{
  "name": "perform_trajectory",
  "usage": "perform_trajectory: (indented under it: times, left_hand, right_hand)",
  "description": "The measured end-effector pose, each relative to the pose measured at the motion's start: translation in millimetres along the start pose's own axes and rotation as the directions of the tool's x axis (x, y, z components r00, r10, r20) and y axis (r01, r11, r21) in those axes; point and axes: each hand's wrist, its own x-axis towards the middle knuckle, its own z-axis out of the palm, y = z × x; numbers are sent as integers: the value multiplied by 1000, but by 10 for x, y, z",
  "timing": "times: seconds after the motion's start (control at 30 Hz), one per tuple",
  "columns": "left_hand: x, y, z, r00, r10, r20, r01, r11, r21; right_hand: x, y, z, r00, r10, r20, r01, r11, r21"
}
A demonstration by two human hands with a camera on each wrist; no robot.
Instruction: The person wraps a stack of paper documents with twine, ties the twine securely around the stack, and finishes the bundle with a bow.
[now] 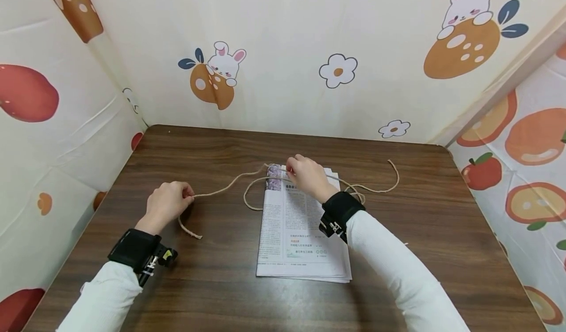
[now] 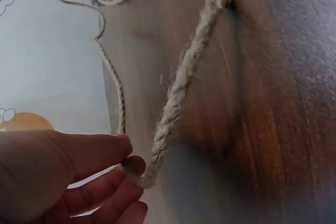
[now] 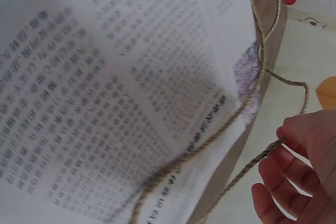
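Item: one length of pale tan twisted-fibre twine [image 2: 181,80], round in section, its plies visible and fine hairs standing off the surface. It runs in loose curves over the middle of a dark brown wood-grain counter [image 1: 212,292] with rounded far corners. One free end lies toward the counter's left edge, the other toward its far right corner; between them two strands pass over the upper part of the newspaper, with a rounded loop at its left side and crossed coils at its right.

Item: one flat, rectangular stack of whitish printed newspaper [image 1: 294,234], thin-leaved, with dense columns of dark type and a mottled purple block [image 1: 274,185] at its far left corner. It lies with its short side near the counter's far edge.

Left hand [image 1: 168,202]: thumb and forefinger together, pinching the twine close to its left free end; remaining fingers bent.

Right hand [image 1: 308,176]: above the newspaper's far part, pinching the twine between thumb and forefinger, the other fingers loosely curved and spread.

Wear: black wrist straps [image 1: 134,248] bearing small devices; white, close-fitting sleeves [image 1: 402,273].

Surround: cream sheet [image 1: 274,76] behind the counter's far edge, lightly creased, printed with rabbits and flowers.
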Motion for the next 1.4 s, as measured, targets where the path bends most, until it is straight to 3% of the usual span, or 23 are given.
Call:
perform_trajectory:
  times: [0.2, 0.5, 0.6, 0.7, 0.83, 1.1, 1.4]
  left_hand:
    - [9, 11, 23, 999, 6, 45, -7, 1000, 16]
    - [71, 289, 14, 996, 87, -23, -86, 996, 19]
    - [103, 419, 53, 986, 144, -80, -143, 989, 18]
    - [148, 545, 111, 967, 216, -138, -215, 976, 23]
    - [210, 720, 192, 946, 276, -169, -275, 961, 28]
    - [375, 1023, 340, 942, 289, -170, -286, 957, 42]
    - [563, 1160, 476, 961, 245, -130, -242, 970, 35]
  right_hand:
    - [-63, 37, 13, 1000, 10, 7, -9, 1000, -9]
    - [-162, 101, -82, 999, 32, -5, -32, 999, 20]
    - [-187, 114, -102, 999, 39, -14, -39, 999, 22]
    - [-213, 127, -111, 999, 46, -20, -46, 999, 18]
    - [-246, 147, -105, 998, 60, -10, -60, 998, 13]
    - [-281, 183, -79, 999, 44, -28, -44, 999, 8]
    - [-291, 164, -49, 999, 36, -32, -36, 999, -4]
